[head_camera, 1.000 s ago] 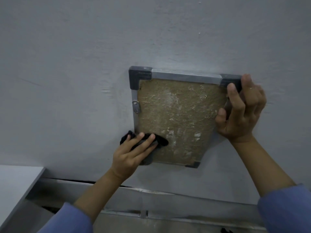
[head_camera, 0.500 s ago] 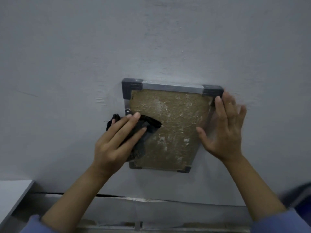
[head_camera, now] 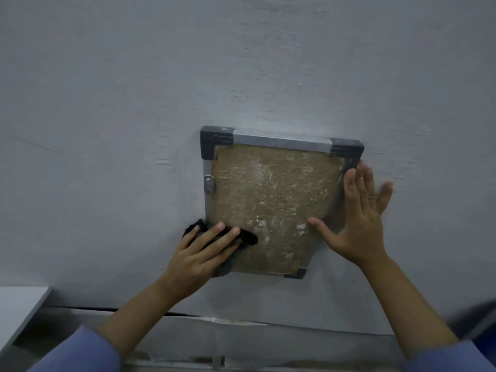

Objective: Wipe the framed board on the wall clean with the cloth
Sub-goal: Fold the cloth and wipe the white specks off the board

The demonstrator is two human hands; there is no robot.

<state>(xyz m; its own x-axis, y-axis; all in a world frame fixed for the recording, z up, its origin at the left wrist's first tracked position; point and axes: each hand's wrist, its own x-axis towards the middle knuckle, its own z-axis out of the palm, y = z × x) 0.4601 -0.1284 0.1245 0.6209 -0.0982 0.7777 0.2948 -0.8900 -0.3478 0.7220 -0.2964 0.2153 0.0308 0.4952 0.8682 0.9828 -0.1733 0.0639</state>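
Observation:
A brown board [head_camera: 271, 200] in a grey metal frame with dark corner caps hangs on a pale wall; white smears mark its surface. My left hand [head_camera: 198, 259] presses a black cloth [head_camera: 248, 237] flat against the board's lower left corner, covering that corner cap. My right hand [head_camera: 354, 218] lies flat with fingers spread against the board's right edge, holding nothing. A small metal clip [head_camera: 208, 184] sits on the left frame rail.
A white tabletop corner [head_camera: 18, 304] shows at the lower left. A grey metal ledge [head_camera: 241, 339] runs along the wall's foot below the board. Something dark and blurred [head_camera: 477, 323] sits at the lower right.
My left hand has slid the cloth down the left side from mid-height to the lower left corner. My right hand stays flat at the right edge.

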